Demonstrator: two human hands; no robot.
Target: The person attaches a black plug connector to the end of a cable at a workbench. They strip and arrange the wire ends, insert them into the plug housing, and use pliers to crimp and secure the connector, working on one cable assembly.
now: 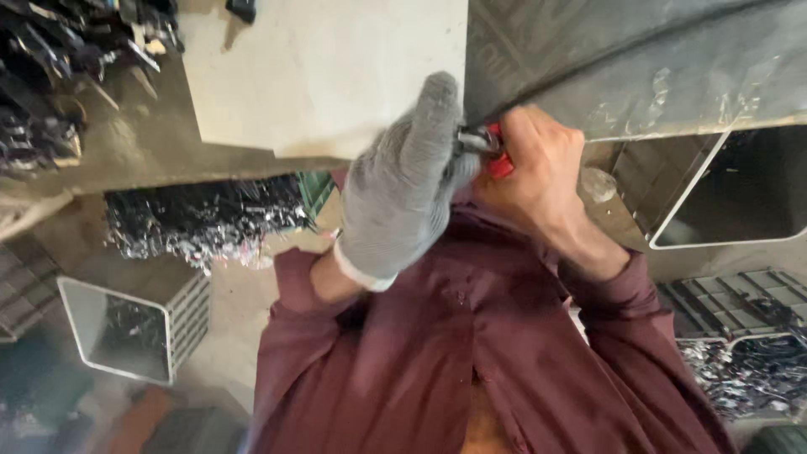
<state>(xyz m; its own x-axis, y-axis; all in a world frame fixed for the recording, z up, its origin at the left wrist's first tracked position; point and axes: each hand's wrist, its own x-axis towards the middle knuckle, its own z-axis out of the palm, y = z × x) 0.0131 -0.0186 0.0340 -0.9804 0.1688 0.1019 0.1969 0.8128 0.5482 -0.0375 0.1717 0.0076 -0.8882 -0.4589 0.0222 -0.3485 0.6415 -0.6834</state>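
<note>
Red-handled pliers: small, stiff metal tool, likely light; best held by the red grips. Right hand, bare, is closed around those grips just beside the pale work table. Left hand, in a grey knit glove, is curled over the metal jaws. No labels legible. Open grey bin sits below the table.

From my feed I look straight down at a pale counter with a worn, dusty edge; beside it runs a grey metal surface, scratched and dull; below, the concrete floor is brownish and grimy; I see a metal bin with ribbed sides at lower left, a heap of dark scrap pieces under the counter, and another open bin at right; light is flat and dim.
</note>
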